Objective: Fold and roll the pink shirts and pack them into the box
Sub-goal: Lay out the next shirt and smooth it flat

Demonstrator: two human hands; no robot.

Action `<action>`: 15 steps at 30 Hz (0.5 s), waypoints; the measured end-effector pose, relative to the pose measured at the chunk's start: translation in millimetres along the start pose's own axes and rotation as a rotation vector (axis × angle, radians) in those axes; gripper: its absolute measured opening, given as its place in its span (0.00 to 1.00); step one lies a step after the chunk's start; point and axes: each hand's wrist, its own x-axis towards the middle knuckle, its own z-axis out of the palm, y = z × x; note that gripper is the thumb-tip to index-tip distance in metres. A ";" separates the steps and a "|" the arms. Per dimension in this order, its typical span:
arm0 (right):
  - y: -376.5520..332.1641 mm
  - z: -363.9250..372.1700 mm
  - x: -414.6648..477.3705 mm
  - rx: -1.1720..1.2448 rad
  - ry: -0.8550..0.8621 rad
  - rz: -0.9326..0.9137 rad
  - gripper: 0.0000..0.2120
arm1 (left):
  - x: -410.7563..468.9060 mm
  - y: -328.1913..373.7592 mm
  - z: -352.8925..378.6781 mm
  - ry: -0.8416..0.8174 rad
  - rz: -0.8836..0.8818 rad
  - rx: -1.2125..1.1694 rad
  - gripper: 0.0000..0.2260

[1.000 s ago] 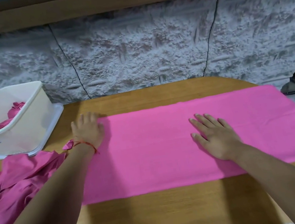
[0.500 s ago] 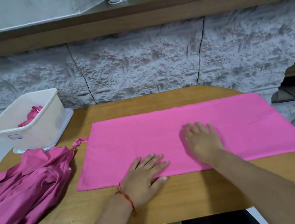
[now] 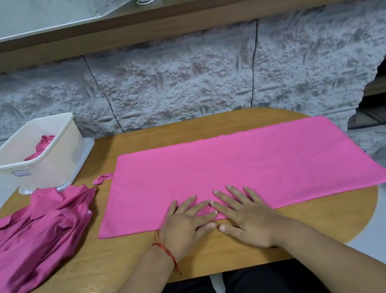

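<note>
Flat, fingers spread, gripping nothing: left hand and right hand side by side, pressing near edge of folded pink shirt. Shirt lies as long smooth rectangle across wooden surface. Fabric looks thin, light, limp (likely slides on wood): best pinched at corners, or rolled from short end under flat palms. Unfolded shirts heaped left; box beyond them, rolled shirt inside.
</note>
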 end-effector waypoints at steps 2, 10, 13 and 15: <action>-0.5 0.3 0.3 -0.003 0.008 0.008 0.34 | 0.2 6.1 -2.3 0.143 0.043 0.038 0.22; -0.8 7.5 1.3 0.088 0.174 0.047 0.31 | 6.8 17.6 -0.6 0.484 0.175 0.099 0.05; 0.4 11.3 -0.7 0.133 0.328 0.076 0.24 | 7.0 23.1 -4.7 0.497 0.121 0.114 0.05; 2.5 16.6 -2.2 0.148 0.482 0.077 0.16 | 8.2 24.9 -4.4 0.510 0.079 0.102 0.03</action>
